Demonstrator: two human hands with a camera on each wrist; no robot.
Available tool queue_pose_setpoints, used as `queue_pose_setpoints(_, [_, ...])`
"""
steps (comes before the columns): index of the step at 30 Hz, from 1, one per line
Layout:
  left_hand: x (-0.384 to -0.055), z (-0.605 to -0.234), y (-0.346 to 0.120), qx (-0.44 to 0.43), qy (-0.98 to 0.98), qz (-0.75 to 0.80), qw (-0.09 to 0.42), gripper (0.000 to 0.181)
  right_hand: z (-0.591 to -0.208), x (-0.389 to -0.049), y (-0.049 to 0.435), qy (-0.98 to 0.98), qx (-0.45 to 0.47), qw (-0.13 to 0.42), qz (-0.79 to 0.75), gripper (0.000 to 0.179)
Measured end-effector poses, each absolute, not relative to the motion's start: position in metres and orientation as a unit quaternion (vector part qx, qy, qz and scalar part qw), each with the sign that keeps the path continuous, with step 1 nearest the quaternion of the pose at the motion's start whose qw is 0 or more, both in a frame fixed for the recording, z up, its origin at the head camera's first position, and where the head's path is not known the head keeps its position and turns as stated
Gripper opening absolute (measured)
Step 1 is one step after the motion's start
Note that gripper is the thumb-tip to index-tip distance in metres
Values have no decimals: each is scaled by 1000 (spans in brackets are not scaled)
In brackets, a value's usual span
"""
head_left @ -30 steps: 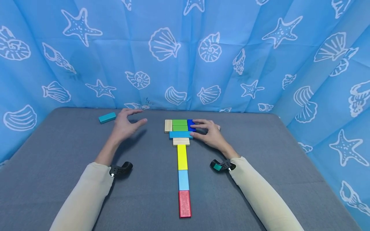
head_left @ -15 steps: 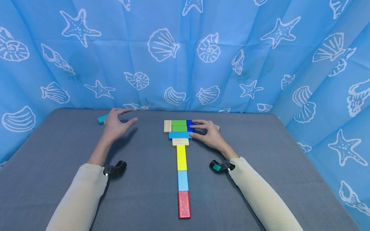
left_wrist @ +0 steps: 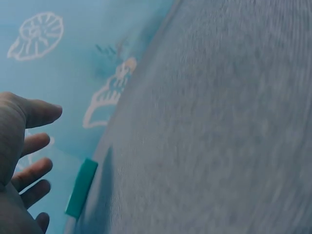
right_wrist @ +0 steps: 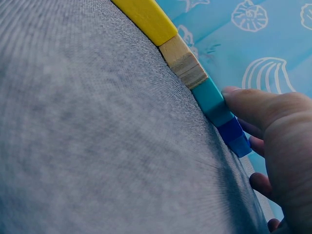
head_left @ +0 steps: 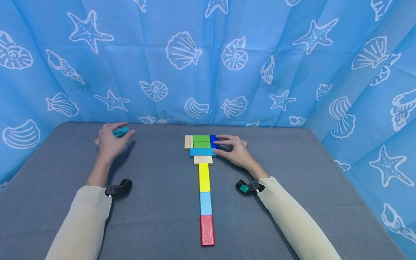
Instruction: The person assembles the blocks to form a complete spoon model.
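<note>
In the head view my left hand (head_left: 108, 141) is over a teal block (head_left: 121, 131) at the table's far left. In the left wrist view its fingers are spread, a gap away from that block (left_wrist: 82, 189). My right hand (head_left: 238, 151) rests at a flat block layout, fingertips on the dark blue block (head_left: 213, 138) and thumb at the right end of the blue block (head_left: 199, 152). Beside these lie two green blocks (head_left: 201, 138) and an upright natural-wood block (head_left: 188, 142). The right wrist view shows the thumb (right_wrist: 243, 100) against the blue block's edge.
Below the blue block, a crosswise natural-wood block (head_left: 203, 160), a yellow block (head_left: 204, 177), a light blue block (head_left: 206, 203) and a red block (head_left: 207, 230) run in a line toward me. The grey-covered table (head_left: 156, 224) ends at a blue seashell curtain (head_left: 130, 65).
My left hand has moved left, from beside the teal block to over it, with the block now showing between thumb and fingers. My right hand has stayed at the layout.
</note>
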State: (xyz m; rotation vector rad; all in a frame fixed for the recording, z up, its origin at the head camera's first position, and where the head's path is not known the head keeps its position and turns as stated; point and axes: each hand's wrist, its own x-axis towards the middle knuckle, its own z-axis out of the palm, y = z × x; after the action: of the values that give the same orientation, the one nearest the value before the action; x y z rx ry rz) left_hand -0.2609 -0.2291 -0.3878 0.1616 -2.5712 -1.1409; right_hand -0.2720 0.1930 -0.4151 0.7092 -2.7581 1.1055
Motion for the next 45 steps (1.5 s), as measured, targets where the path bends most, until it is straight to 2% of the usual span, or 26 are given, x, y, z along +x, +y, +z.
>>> queue_pose_setpoints(9, [-259,-397,-244,116,-896,-392,174,66,-416,-271,193,-899,235,49,365,41])
queue_pose_setpoints(18, [-259,-403,-253,129,-899,-393,142,73,-417,-272,193,-900,237,52,362,41])
queue_pose_setpoints(33, [-262,-407,-253,142,-912,-366,117,73,-414,-270,193,-897,237,48,370,40])
queue_pose_setpoints(45, [-262,-408,-254,122,-931,-330,94,75,-415,-272,193,-896,239,46,371,40])
